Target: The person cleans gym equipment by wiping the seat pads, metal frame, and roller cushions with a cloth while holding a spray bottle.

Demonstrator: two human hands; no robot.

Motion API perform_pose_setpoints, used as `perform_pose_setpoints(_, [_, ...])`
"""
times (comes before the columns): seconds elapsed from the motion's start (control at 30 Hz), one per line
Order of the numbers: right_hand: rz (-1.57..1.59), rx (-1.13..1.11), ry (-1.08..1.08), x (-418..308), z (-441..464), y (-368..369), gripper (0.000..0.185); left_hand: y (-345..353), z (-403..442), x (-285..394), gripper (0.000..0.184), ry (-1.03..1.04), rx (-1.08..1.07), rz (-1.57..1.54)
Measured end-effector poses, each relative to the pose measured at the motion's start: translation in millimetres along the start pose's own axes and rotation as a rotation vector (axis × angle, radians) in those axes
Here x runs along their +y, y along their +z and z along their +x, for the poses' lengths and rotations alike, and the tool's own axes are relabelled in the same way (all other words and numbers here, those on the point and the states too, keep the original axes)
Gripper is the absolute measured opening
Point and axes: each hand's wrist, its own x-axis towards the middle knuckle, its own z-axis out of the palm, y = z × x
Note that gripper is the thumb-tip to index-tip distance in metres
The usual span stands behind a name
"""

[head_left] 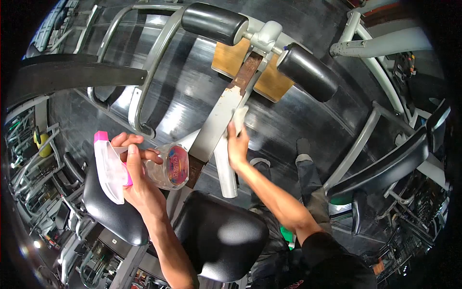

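Observation:
My left hand (pixel 137 166) is wrapped round the neck of a clear spray bottle (pixel 174 166), which lies tilted on its side in the air. Its trigger head is white and pink, and its label is pink and purple. A white cloth (pixel 240 115) is gripped in my right hand (pixel 237 147), against the side of a grey metal beam (pixel 216 118). The beam's paint is chipped, with brown rust-like patches at both ends. Just below my right hand a silver tube (pixel 224 171) sticks out.
Two black foam rollers (pixel 214 23) (pixel 308 72) flank the beam's far end. Black padded seats (pixel 221 236) (pixel 113 207) lie below my hands. Grey machine frames (pixel 159 53) stand left and right on the dark floor. My feet are at the right of the beam.

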Motion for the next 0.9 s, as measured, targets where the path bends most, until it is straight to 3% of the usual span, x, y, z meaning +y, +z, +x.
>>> perform_pose_setpoints(0.07, [-0.222, -0.224, 0.323, -5.8, -33.5, -19.3, 0.037, 0.0, 1.6, 1.5, 0.035, 0.006, 0.018, -0.022])
perform_pose_setpoints(0.13, [-0.206, -0.384, 0.394, -18.0, -75.0, -32.6, 0.038, -1.1, -1.2, 2.7, 0.034, -0.008, 0.017, -0.006])
perform_pose_setpoints(0.2, [-0.093, -0.637, 0.274, -16.3, -96.2, -49.1, 0.04, -1.5, -1.2, -0.4, 0.034, -0.01, 0.011, -0.006])
perform_pose_setpoints(0.23, [-0.097, -0.637, 0.272, -16.3, -96.2, -55.4, 0.04, -0.6, -1.2, -2.0, 0.035, -0.01, 0.002, -0.001])
perform_pose_setpoints(0.3, [-0.063, -1.085, 0.328, -17.8, -93.2, -68.2, 0.045, 4.1, -1.1, -3.0, 0.031, 0.008, 0.008, 0.004])
perform_pose_setpoints(0.33, [-0.062, -1.081, 0.328, -9.5, -88.9, -73.2, 0.045, 6.0, -1.5, -2.7, 0.027, 0.026, 0.016, 0.014])
perform_pose_setpoints(0.4, [-0.059, -0.979, 0.699, 13.1, -71.3, -79.6, 0.045, 7.2, -4.4, -1.9, 0.027, 0.023, 0.003, 0.03])
perform_pose_setpoints(0.43, [-0.082, -0.823, 0.81, 12.0, -57.6, -82.3, 0.043, 7.4, -4.1, -1.8, 0.027, 0.023, -0.001, 0.047])
perform_pose_setpoints(0.47, [-0.031, -0.71, 0.704, 10.8, -50.1, -88.5, 0.036, 7.5, -3.1, -1.8, 0.027, 0.026, 0.0, 0.047])
perform_pose_setpoints(0.5, [0.06, -0.654, 0.764, 13.6, -34.1, -87.9, 0.03, 7.1, -3.6, -1.8, 0.027, 0.03, -0.01, 0.035])
perform_pose_setpoints(0.6, [0.313, -0.216, 0.644, 7.2, -19.1, -75.1, 0.029, 5.4, -5.1, 0.8, 0.027, 0.012, -0.001, 0.044])
perform_pose_setpoints(0.67, [0.333, -0.279, 0.573, 41.3, -23.3, -58.8, 0.037, 1.9, -5.9, -4.2, 0.034, 0.006, -0.005, 0.028])
perform_pose_setpoints(0.7, [0.203, -0.347, 0.724, 50.5, -33.7, -50.5, 0.041, 2.1, -5.3, -5.4, 0.034, 0.005, -0.008, 0.03])
perform_pose_setpoints(0.73, [0.153, -0.334, 0.744, -22.1, -59.5, -26.5, 0.041, 2.2, -4.3, -6.1, 0.034, -0.003, -0.01, 0.047])
perform_pose_setpoints(0.83, [0.303, -0.317, 0.676, -6.6, -88.2, -24.8, 0.035, 2.5, -3.0, -7.2, 0.034, -0.012, -0.024, 0.054])
perform_pose_setpoints(0.9, [0.268, -0.533, 0.804, -23.2, -97.3, -46.0, 0.037, 3.7, -2.2, -7.3, 0.034, -0.014, -0.027, 0.041])
